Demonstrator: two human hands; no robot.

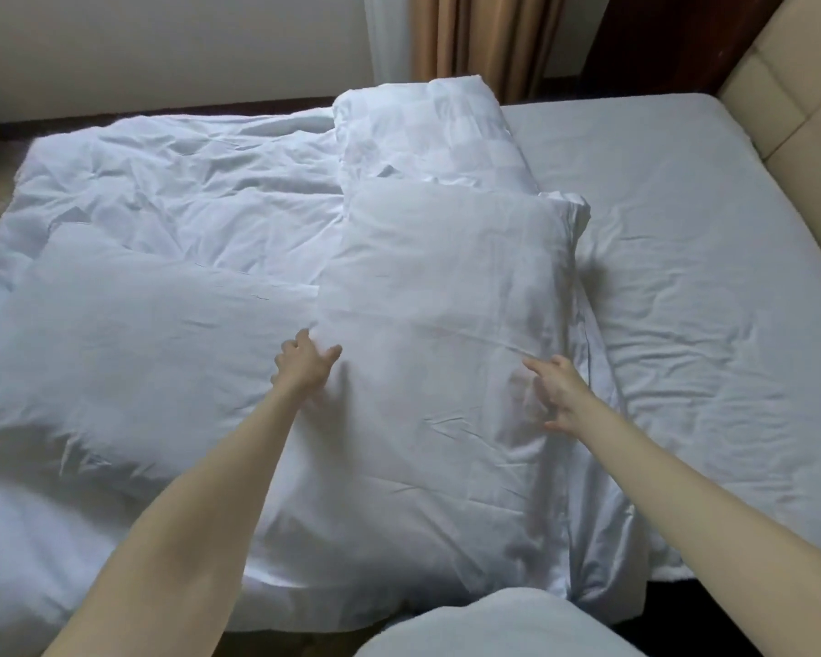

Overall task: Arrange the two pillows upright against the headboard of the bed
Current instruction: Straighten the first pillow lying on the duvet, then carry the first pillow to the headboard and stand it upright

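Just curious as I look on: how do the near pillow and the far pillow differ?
The near pillow has plain fabric; the far pillow shows a faint checked weave. The near one overlaps the far one's end. The left hand and right hand reach only the near one. Both are white and lie flat, away from the headboard.

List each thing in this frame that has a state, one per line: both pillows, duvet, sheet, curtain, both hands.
Near pillow: lying flat, not at the headboard.
Far pillow: lying flat, partly under the near one.
Duvet: rumpled, folded back.
Sheet: bare, wrinkled.
Curtain: drawn aside.
Left hand: open, at pillow's edge.
Right hand: open, blurred.
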